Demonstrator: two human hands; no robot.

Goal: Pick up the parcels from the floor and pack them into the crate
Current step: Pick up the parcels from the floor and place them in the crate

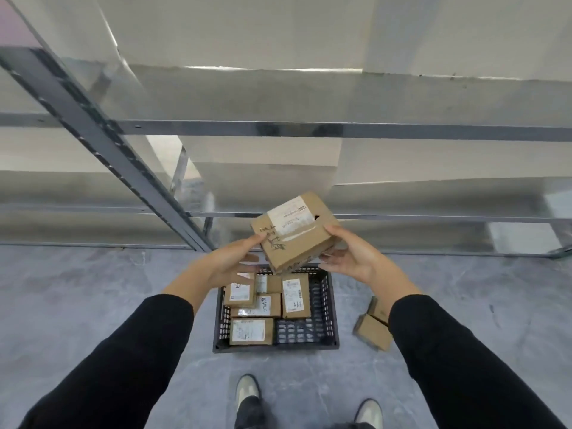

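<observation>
Above the crate's (328, 308) far edge: one cardboard parcel (294, 236), tilted, label up, taped. Grip: left hand (230, 261) pinches the left corner, thumb on top, fingers beneath; right hand (351, 258) pinches the right edge likewise. Handling, judged: light, stiff, corners crushable; take by opposite edges. Crate's left side and far right: several packed parcels (251, 331); near right corner bare. Floor (93, 305), right of crate: two loose parcels (373, 332).
</observation>
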